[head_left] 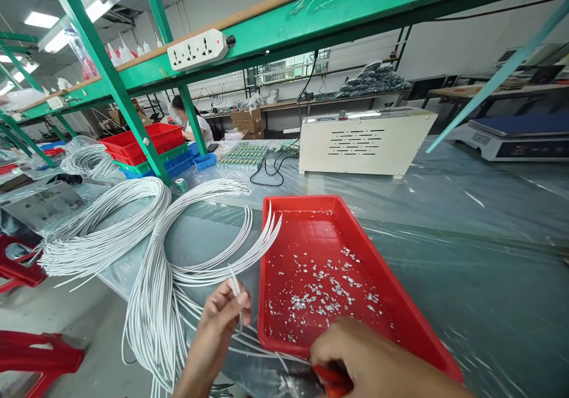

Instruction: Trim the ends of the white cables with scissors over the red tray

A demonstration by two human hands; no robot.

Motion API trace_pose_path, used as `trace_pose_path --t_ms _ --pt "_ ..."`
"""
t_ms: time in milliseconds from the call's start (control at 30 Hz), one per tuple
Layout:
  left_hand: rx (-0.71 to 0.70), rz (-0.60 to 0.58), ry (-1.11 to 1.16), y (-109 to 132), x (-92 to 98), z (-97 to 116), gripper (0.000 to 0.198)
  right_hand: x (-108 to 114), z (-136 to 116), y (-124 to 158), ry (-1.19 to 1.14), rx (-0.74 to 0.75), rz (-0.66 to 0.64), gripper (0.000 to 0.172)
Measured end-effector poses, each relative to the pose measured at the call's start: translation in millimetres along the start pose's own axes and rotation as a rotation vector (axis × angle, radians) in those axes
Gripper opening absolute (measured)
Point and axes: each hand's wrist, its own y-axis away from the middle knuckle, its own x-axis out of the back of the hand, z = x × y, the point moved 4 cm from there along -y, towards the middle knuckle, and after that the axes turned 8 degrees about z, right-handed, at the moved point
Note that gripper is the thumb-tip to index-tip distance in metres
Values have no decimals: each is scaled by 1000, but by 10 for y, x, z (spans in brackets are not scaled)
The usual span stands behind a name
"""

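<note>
My left hand [222,312] pinches thin white cables [234,282] near their ends, between thumb and fingers, just left of the tray. My right hand [351,353] is curled over the near rim of a red tray [362,220], around a red-handled tool [331,380] whose working end is hidden. Small silvery scraps [317,294] lie scattered over the tray's floor. A thick bundle of white cables [153,285] loops across the table left of my left hand, and several of its ends reach over the tray's left rim.
Another cable coil [106,226] lies farther left. Behind the tray stands a cream metal machine [360,146], with a black cord [267,181] beside it. Stacked bins [142,140] and a green shelf frame [115,95] rise at the back left. A person [202,128] sits beyond. Red stools [40,350] stand lower left.
</note>
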Motion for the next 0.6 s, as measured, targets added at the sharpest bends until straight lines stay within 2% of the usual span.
trace_pose_path --t_ms 67,133,267,433,600 --pt "-34 -3 -134 -33 -70 -92 17 46 7 -120 18 -91 -5 29" --pt "-79 41 -200 -60 -69 -136 19 43 46 -217 -34 -140 16 32" --pt "-103 86 -231 -72 -9 -157 21 -49 154 -317 -135 -99 184 31" --pt "-129 -1 -328 -52 -57 -146 25 -156 193 -357 -266 -38 328 16" --pt "-268 -81 -569 -9 -194 -93 22 -189 168 -401 -478 -22 306 18"
